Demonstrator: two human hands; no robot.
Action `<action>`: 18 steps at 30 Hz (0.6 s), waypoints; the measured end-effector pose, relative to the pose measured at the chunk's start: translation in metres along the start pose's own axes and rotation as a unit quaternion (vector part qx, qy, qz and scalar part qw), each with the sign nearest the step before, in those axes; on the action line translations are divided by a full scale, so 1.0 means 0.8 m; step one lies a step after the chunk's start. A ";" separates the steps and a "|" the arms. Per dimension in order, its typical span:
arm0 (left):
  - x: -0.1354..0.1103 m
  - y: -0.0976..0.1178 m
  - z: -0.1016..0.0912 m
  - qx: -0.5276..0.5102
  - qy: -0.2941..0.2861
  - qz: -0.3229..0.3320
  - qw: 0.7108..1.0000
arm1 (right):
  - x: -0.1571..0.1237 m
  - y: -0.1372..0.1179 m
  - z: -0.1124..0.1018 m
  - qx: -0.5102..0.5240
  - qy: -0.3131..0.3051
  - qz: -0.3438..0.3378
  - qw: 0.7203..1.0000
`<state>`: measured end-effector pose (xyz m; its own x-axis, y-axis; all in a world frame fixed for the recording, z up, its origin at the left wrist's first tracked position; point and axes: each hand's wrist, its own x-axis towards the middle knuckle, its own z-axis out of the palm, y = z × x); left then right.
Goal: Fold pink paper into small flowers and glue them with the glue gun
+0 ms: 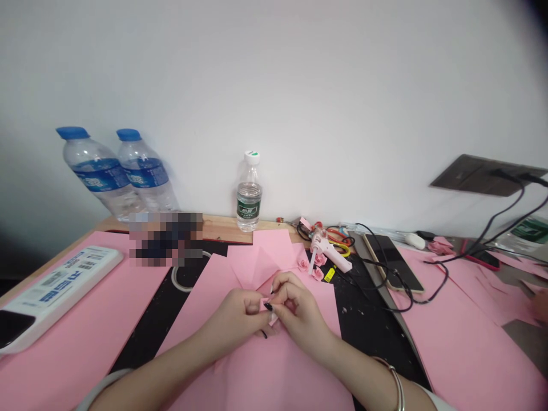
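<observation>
My left hand (240, 315) and my right hand (297, 308) meet over a sheet of pink paper (265, 365) in front of me. Both pinch a small folded piece of pink paper (266, 303) between their fingertips; most of it is hidden by the fingers. The nails are dark. A bangle (396, 382) sits on my right wrist. Just beyond the hands lie more folded pink sheets (265, 254) and a few small pink paper roses (312, 267).
A white glue gun (327, 253), a phone (391, 260) with black cables, and scissors lie to the right. Three water bottles (249, 194) stand by the wall. A white box (55, 291) lies at left. Pink sheets (462, 337) cover the right side.
</observation>
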<state>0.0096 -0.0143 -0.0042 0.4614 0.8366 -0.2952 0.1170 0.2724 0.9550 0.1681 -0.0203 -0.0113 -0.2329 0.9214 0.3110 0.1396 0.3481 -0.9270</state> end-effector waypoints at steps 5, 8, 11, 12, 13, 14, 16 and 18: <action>0.002 0.002 -0.003 -0.037 -0.026 -0.044 0.998 | 0.000 -0.002 -0.005 -0.017 -0.024 -0.020 0.999; 0.002 0.001 -0.006 -0.052 -0.033 -0.059 0.996 | 0.002 -0.005 -0.011 -0.031 -0.044 -0.036 0.998; 0.001 0.001 -0.009 -0.057 -0.045 -0.065 0.995 | 0.002 -0.009 -0.016 -0.046 -0.056 -0.049 0.996; 0.001 0.001 -0.010 -0.060 -0.046 -0.071 0.995 | 0.002 -0.010 -0.017 -0.049 -0.059 -0.051 0.996; 0.000 0.002 -0.011 -0.064 -0.047 -0.077 0.994 | 0.002 -0.011 -0.017 -0.050 -0.062 -0.053 0.995; 0.000 0.003 -0.011 -0.071 -0.049 -0.081 0.993 | 0.002 -0.012 -0.017 -0.049 -0.064 -0.055 0.995; 0.000 0.005 -0.012 -0.084 -0.055 -0.088 0.991 | 0.001 -0.012 -0.017 -0.047 -0.066 -0.061 0.995; 0.000 0.005 -0.013 -0.096 -0.062 -0.090 0.989 | 0.001 -0.013 -0.018 -0.043 -0.065 -0.067 0.995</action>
<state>0.0007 -0.0081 -0.0005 0.5541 0.7045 -0.4435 0.0441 0.5072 0.8607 0.1801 -0.0209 0.0011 -0.3764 0.8375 0.3961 0.1797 0.4854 -0.8556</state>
